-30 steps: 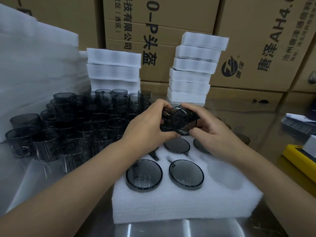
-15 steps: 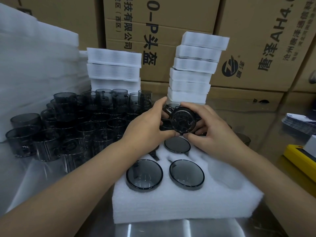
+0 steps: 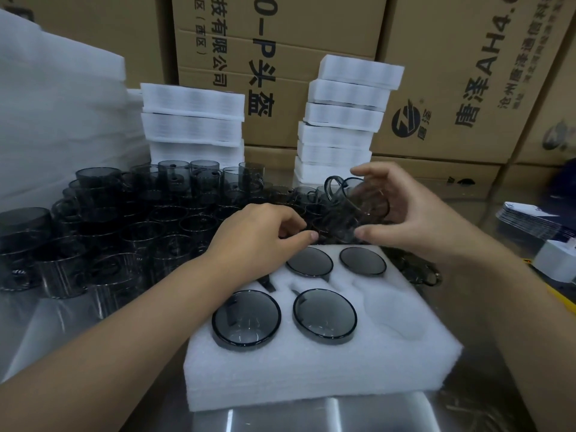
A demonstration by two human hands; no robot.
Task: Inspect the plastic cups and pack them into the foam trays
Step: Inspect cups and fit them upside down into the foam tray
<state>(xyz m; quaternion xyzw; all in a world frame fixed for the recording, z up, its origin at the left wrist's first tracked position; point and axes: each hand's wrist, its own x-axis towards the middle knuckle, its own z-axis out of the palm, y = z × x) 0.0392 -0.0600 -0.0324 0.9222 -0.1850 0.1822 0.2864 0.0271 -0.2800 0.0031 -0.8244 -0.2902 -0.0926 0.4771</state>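
Smoky cup (image 3: 349,210) blurred | right hand (image 3: 414,219) grasps it | left hand (image 3: 258,235) grip unclear

Dim, cool light falls from overhead; shadows are soft. The white foam tray (image 3: 327,375) is brightest, nearly washed out, and pale glare streaks the metal table (image 3: 280,419). Motion blur smears the right hand (image 3: 414,222) and the cup (image 3: 349,213) it holds. The wide lens bends the cardboard boxes (image 3: 452,73) near the edges.

The middle carton (image 3: 280,42) against the wall reads "有限公司", "(西区)" and "0-P头盔". The right-hand carton (image 3: 452,73) shows "唐泽AH4." beside a round Z logo.
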